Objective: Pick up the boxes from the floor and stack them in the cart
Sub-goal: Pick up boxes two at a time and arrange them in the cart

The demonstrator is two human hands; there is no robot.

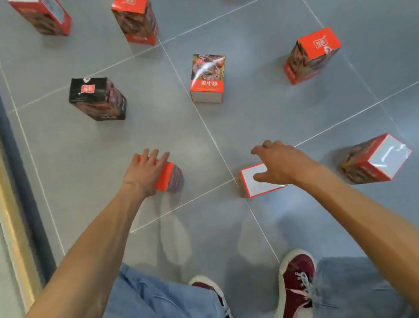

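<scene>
I see bright, even light. Soft shadows pool on the floor (275, 103) at lower centre, glare streaks the centre box (207, 77), the frame edges bow, and detail is slightly soft.

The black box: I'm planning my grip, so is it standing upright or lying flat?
Upright. The black box stands on one small end, logo end facing up, long printed sides running down to the floor.

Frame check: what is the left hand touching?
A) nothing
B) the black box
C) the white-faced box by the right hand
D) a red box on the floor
D: the left hand lies with spread fingers on the red box, while the black box stands untouched farther off.
</scene>
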